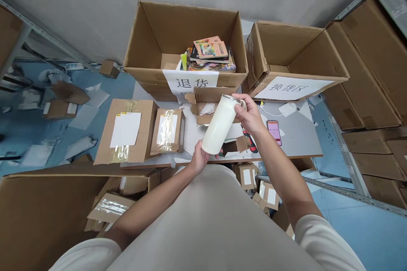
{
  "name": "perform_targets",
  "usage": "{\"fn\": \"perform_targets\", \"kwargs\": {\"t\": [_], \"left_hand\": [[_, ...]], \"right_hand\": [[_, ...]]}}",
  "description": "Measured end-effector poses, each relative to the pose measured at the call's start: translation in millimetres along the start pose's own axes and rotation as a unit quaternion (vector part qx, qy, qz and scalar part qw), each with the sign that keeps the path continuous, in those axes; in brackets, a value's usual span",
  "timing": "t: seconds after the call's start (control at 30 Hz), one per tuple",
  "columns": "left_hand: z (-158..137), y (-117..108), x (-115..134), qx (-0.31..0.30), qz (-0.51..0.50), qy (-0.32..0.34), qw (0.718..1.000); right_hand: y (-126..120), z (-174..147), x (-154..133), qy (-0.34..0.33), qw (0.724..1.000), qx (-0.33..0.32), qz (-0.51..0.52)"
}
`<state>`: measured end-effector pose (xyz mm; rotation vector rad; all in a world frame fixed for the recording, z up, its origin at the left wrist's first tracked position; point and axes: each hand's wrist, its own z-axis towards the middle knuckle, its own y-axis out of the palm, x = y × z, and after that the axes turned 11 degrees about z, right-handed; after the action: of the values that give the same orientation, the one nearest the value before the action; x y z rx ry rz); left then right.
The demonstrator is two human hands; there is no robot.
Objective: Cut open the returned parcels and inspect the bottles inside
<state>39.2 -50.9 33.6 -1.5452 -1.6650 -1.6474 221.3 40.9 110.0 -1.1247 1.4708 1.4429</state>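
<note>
A cream-white tumbler (219,125) with a metal rim and a loop handle is held tilted over the table edge. Around its lower end are the fingers of my left hand (200,156). My right hand (248,114) grips the upper end by the rim and handle. Behind the tumbler stands an opened small carton (203,100) with white wrapping (208,109) in it. Under my right forearm lies a red and black tool (252,146), partly hidden, beside a small open brown box (237,146).
Two large open cartons stand at the back: the left one (149,74) holds several books (210,53), the right one (299,80) bears a paper sign. Two sealed parcels, one large (104,135) and one small (159,146), sit left. A phone (274,132) lies right.
</note>
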Motion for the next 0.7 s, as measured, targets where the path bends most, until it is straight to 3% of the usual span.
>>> {"fn": "perform_targets", "kwargs": {"t": [0.13, 0.27, 0.4, 0.57, 0.63, 0.7], "left_hand": [[2.5, 1.3, -4.3, 0.034, -0.013, -0.014, 0.999], [2.7, 3.4, -1.3, 0.041, -0.019, -0.027, 0.999], [1.2, 5.0, 6.7, 0.015, -0.023, -0.078, 0.997], [3.1, 7.6, 12.6, -0.044, 0.021, -0.137, 0.989], [5.3, 6.0, 12.7, -0.038, 0.1, -0.102, 0.989], [7.1, 2.2, 12.0, 0.02, 0.241, -0.01, 0.97]], "right_hand": [[-0.7, 1.5, 0.3, -0.035, 0.999, 0.014, -0.022], [-4.2, -4.1, -9.2, -0.034, 0.999, -0.033, -0.004], [-9.2, -11.3, -18.9, -0.008, 0.996, -0.088, 0.017], [-13.6, -14.3, -22.7, -0.097, 0.992, -0.083, -0.007], [-20.5, -20.4, -26.2, -0.144, 0.987, -0.061, -0.036], [-34.4, -32.9, -31.7, -0.195, 0.978, -0.025, -0.064]]}}
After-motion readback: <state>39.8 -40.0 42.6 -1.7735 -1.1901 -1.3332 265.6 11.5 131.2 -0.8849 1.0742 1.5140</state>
